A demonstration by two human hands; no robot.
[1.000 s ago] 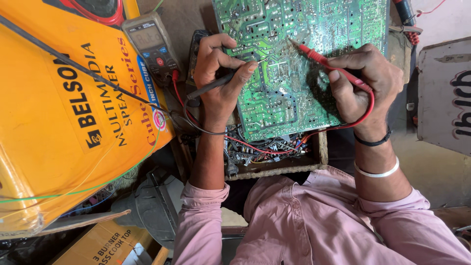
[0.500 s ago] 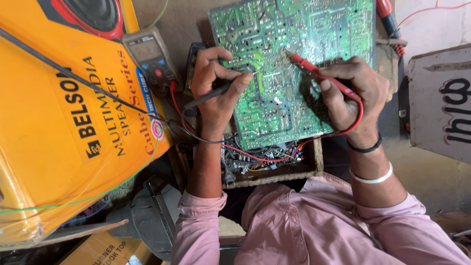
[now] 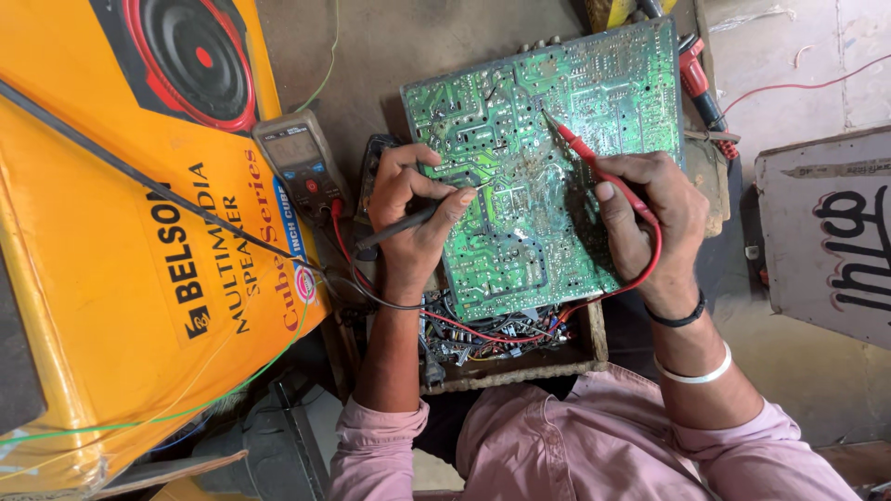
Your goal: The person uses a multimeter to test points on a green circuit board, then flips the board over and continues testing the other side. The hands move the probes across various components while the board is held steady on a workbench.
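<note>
Flat green circuit board [image 3: 557, 158], solder-speckled; left hand [image 3: 413, 227] pinched shut on thin black probe [image 3: 408, 223], right hand [image 3: 650, 218] closed round slim red probe [image 3: 594, 162], tips touching board.

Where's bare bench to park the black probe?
Bare bench lies between the yellow speaker box and the circuit board, above the multimeter. Crowded: leads around the left hand, parts tray below the board.

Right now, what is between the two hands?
In the head view, only the green circuit board lies between the left hand and right hand, its solder side showing.
</note>
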